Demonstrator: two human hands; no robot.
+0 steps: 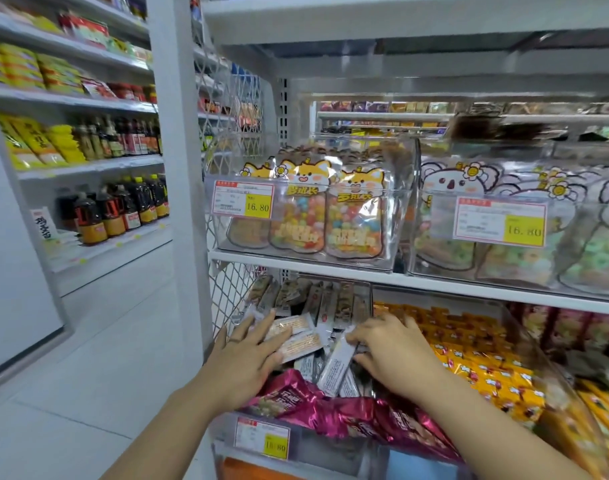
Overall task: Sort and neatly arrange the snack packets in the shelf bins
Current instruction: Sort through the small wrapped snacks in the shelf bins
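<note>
- The long pale snack packets (325,304) lay heaped under the white shelf board (434,284).
- The left hand (247,358) rested flat on them, fingers straight.
- The right hand (391,351) gripped a grey-white packet (336,367) with curled fingers.
- Pink packets (331,410) lay in front and yellow packets (469,358) to the right.

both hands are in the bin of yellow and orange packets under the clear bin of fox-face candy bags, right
No. The head view shows the left hand and right hand in the bin of slim white and brown packets under the clear bin of fox-face candy bags; the yellow and orange packets lie one bin to the right.
</note>
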